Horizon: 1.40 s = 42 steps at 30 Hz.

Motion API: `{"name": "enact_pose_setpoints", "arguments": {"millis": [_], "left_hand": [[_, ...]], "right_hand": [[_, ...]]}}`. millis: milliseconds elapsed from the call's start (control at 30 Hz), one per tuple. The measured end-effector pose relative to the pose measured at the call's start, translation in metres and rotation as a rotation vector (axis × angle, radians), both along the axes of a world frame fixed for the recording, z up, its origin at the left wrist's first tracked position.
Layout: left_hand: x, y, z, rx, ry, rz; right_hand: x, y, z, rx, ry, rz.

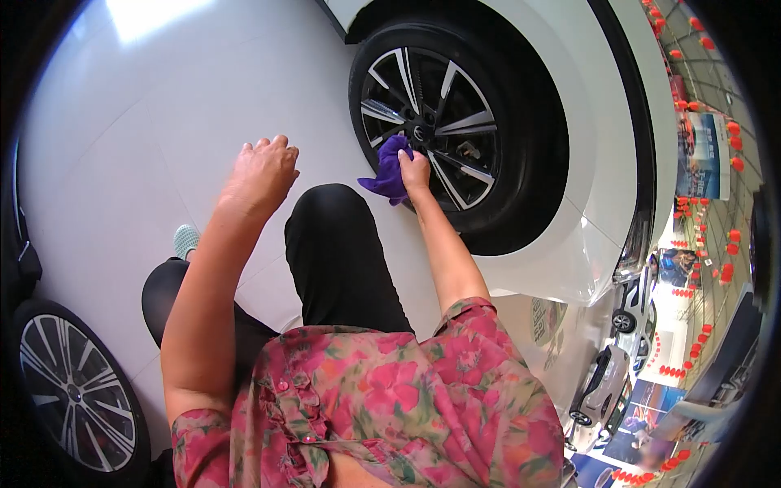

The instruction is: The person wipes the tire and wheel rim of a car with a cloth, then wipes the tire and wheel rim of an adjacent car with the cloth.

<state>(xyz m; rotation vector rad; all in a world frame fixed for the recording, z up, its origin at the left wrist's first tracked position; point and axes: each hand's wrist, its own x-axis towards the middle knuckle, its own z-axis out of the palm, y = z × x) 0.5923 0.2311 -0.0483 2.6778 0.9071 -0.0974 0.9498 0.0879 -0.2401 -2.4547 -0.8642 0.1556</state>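
Observation:
My right hand (416, 172) grips a bunched purple cloth (389, 172) at the spokes of a black and silver wheel (423, 130). The cloth lies against the lower left part of the rim, and part of it hangs past the tire's edge. My left hand (264, 172) is raised over the floor, left of my knee, with its fingers curled and touching nothing. Its palm side is hidden, and no object shows in it.
The white car's body (602, 122) surrounds the wheel. Another wheel (75, 394) stands at the lower left, beside a dark car. Pale floor tiles (163, 106) lie between. More cars (602, 382) and red lanterns appear at the right.

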Motion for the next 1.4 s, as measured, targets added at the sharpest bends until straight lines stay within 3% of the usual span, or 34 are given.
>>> {"name": "enact_pose_setpoints", "arguments": {"millis": [67, 133, 200, 333, 567, 833, 933, 1067, 1133, 1200, 1333, 1400], "left_hand": [[-0.004, 0.002, 0.002, -0.002, 0.042, 0.006], [-0.007, 0.002, 0.006, -0.025, 0.040, 0.019], [-0.010, 0.003, 0.005, 0.003, -0.002, 0.022], [-0.011, 0.008, 0.004, -0.016, 0.002, 0.024], [-0.013, 0.007, 0.003, -0.008, 0.018, 0.021], [-0.012, 0.007, 0.007, -0.020, 0.062, 0.024], [-0.014, 0.006, 0.007, -0.018, 0.060, 0.015], [-0.014, 0.004, 0.007, -0.015, 0.060, 0.024], [-0.015, 0.004, 0.006, -0.007, 0.040, 0.024], [-0.015, 0.003, 0.002, 0.017, 0.016, 0.018], [-0.013, 0.003, 0.005, 0.016, 0.034, 0.010], [-0.012, 0.004, 0.007, -0.010, 0.050, 0.017]], "right_hand": [[-0.034, 0.018, 0.059, -0.024, -0.183, 0.040], [-0.029, 0.022, 0.083, -0.031, -0.454, 0.144], [-0.021, 0.017, 0.107, -0.241, -0.676, 0.211], [0.018, 0.000, 0.070, -0.587, -0.859, 0.332], [0.025, 0.027, 0.002, -0.801, -0.704, 0.332], [0.016, -0.004, 0.003, -0.669, -0.566, 0.344], [0.007, -0.033, 0.000, -0.799, -0.479, 0.329], [0.000, -0.065, 0.016, -0.792, -0.123, 0.254], [-0.009, -0.056, 0.041, -0.642, 0.027, 0.127], [-0.011, -0.040, 0.063, -0.439, -0.090, 0.154], [-0.027, 0.009, 0.133, -0.193, -0.624, 0.208], [-0.019, 0.024, 0.144, -0.285, -0.733, 0.244]]}}
